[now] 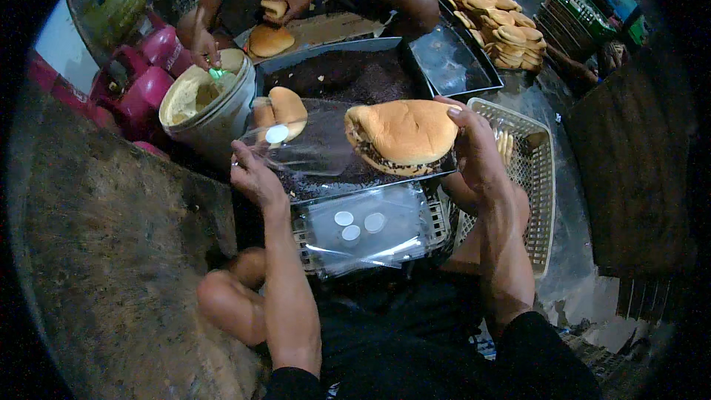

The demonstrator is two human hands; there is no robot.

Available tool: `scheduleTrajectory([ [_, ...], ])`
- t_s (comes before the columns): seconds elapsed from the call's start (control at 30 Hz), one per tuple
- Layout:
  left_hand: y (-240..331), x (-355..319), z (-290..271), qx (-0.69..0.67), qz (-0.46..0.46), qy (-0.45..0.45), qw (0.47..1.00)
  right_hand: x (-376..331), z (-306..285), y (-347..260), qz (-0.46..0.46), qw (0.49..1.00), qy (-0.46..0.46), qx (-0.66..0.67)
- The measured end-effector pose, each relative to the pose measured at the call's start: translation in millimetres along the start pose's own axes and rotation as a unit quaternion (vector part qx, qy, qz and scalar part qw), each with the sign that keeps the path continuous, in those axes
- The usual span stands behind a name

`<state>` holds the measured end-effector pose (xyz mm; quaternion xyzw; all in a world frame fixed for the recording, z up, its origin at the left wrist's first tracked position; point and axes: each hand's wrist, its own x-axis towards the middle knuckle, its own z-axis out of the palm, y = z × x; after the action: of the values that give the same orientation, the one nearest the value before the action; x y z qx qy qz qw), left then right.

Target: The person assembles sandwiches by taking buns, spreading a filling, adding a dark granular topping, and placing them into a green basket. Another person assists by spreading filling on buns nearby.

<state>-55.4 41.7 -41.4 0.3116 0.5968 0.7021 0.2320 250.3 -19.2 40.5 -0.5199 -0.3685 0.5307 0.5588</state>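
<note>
My right hand (pixel 474 137) grips a golden bread bun (pixel 407 130) by its right end, its lower edge dotted with dark chocolate sprinkles. My left hand (pixel 258 178) pinches a clear plastic bag (pixel 318 144) marked with a white round spot. The bag's far side reaches toward the bun's left end; whether they touch I cannot tell. Beneath both lies a metal tray (pixel 333 196) of dark sprinkles, with other buns (pixel 287 115) at its left side. Closer to me, a stack of clear bags (pixel 370 241) with white spots rests on a plastic crate (pixel 438 226).
Across the tray, another person's hands (pixel 296 7) hold a bun and a green-handled tool at a bucket of cream (pixel 167 107). Pink gas cylinders (pixel 141 96) stand left. A pale basket (pixel 548 192), an empty-looking metal tray (pixel 455 55) and piled buns (pixel 492 11) are right.
</note>
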Motion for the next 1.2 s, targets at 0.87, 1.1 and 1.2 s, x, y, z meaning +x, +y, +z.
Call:
scheduleTrajectory([
  [0.87,21.8,-129.7,48.6,-0.361,-0.396,-0.312,0.784,-40.1,22.5,-13.7,-0.483,0.788,0.069,-0.377],
  [1.1,49.8,-203.7,190.7,0.055,-0.220,-0.446,0.866,42.4,-188.4,33.9,-0.178,0.795,0.101,-0.571],
  [1.2,23.2,-161.5,153.0,0.399,0.020,-0.686,0.608,41.2,-308.7,127.1,-0.016,0.880,0.339,-0.333],
])
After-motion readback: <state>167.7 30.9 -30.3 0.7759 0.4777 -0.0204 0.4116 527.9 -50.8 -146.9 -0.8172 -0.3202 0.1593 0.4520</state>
